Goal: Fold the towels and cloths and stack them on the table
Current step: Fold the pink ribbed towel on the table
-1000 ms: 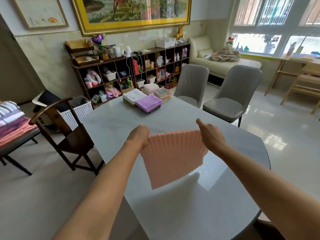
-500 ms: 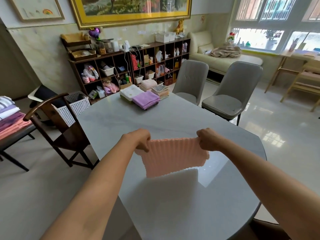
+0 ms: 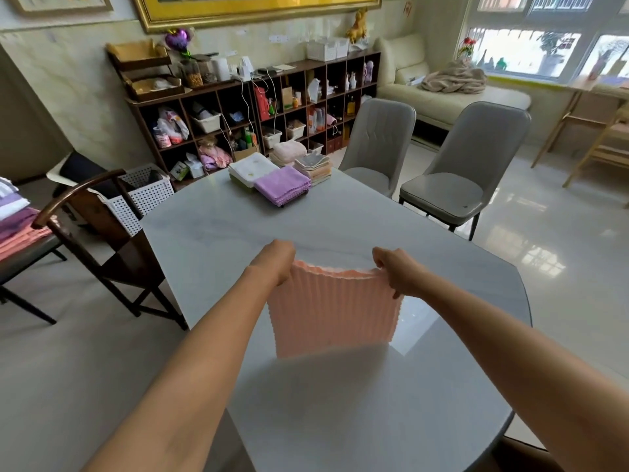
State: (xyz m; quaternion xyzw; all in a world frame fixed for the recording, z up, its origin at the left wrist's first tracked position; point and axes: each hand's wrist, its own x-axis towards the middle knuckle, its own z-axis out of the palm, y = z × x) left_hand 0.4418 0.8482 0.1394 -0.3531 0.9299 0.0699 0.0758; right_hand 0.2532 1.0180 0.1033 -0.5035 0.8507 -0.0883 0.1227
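A pink ribbed cloth (image 3: 332, 311) hangs over the middle of a pale grey bench (image 3: 221, 229), its lower edge at the benchtop. The left hand (image 3: 275, 262) grips the cloth's top left corner with curled fingers, and the right hand (image 3: 396, 270) pinches the top right corner. At the bench's far end sit folded stacks: a purple cloth (image 3: 282, 185), a white towel (image 3: 250, 168) and a striped pile (image 3: 315, 166). Two grey chairs (image 3: 466, 172) stand to the right.
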